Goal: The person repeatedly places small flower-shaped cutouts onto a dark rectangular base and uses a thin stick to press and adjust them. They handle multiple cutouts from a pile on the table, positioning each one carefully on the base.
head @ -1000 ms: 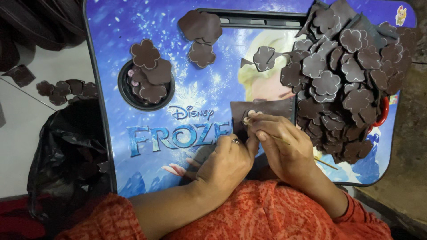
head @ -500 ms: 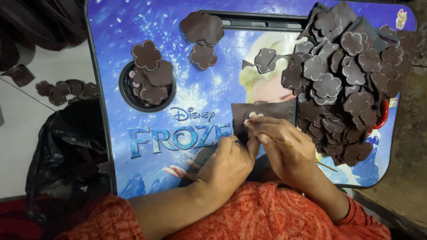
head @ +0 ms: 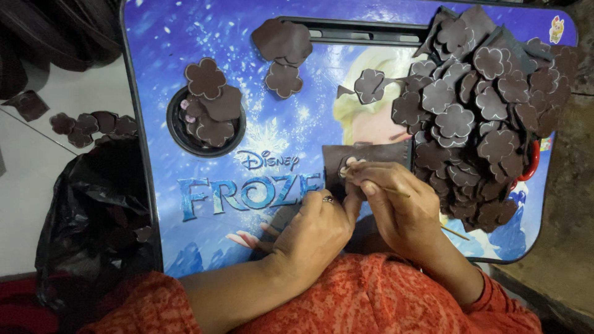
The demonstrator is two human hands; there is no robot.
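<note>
two hands (head: pixel 365 210) — gripping one brown sheet (head: pixel 365 154) (right: one stick (head: pixel 396 193)) | flower heap (head: pixel 476 111) perhaps dozens

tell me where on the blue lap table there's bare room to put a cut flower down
Bare room lies on the blue lap table between the round cup well of flowers on the left and the brown sheet under the hands, and along the upper left edge. The right half is crowded by the big pile of brown flower cutouts. The left hand and right hand fill the near middle.

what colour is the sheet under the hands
Dark brown sheet, clearest in the head view.
</note>
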